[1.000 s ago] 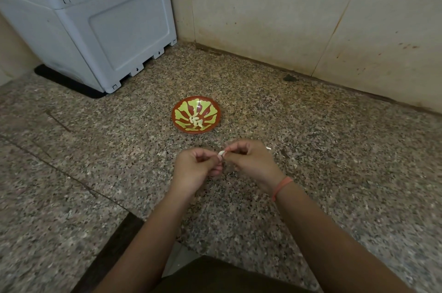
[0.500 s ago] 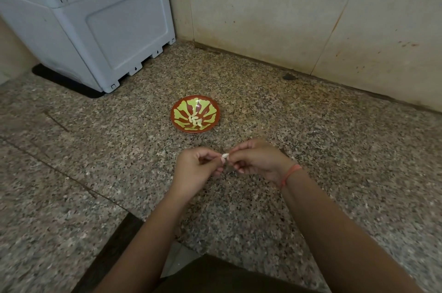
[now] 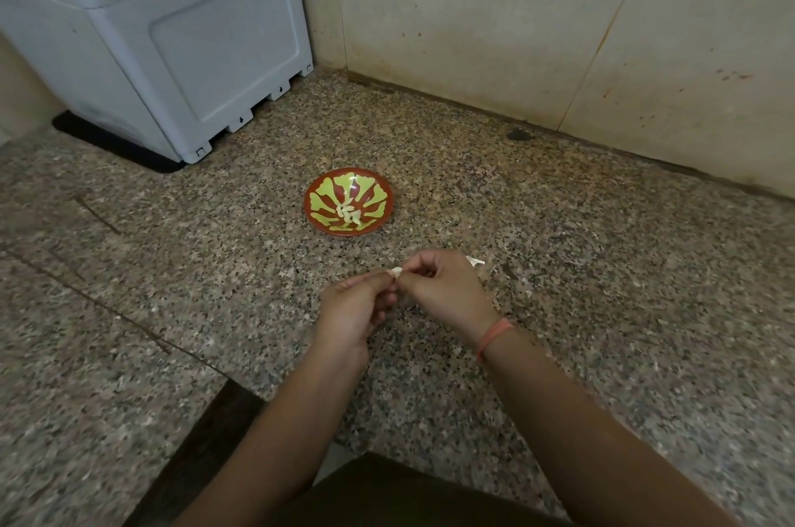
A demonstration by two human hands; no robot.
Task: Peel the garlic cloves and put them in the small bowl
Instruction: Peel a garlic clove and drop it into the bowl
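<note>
Both forearms reach up from the bottom edge of the frame and meet just below its centre. The left hand (image 3: pixel 357 307) is curled, its thumb and forefinger pinching a small pale garlic clove (image 3: pixel 395 272). The right hand (image 3: pixel 447 290) faces it with its fingers bent inward, and its fingertips pinch the same clove from the other side. The two hands touch at the clove, which is held a little above the tabletop (image 3: pixel 602 268). A thin orange band (image 3: pixel 494 337) circles the right wrist.

The tabletop is polished granite, speckled brown, grey and black. Above the hands, near the centre of the frame, sits the small bowl (image 3: pixel 316 193). It is round, shallow and glossy, red-brown with a yellow-green petal pattern. A few smooth, whitish peeled cloves (image 3: pixel 349 214) lie at its middle. A pale scrap of peel (image 3: pixel 475 261) lies on the stone just beyond the right hand.

A boxy grey plastic appliance (image 3: pixel 172 32) fills the upper left, standing on a dark mat (image 3: pixel 107 143). Matte beige wall tiles (image 3: pixel 473 10) with faint stains run across the top.
</note>
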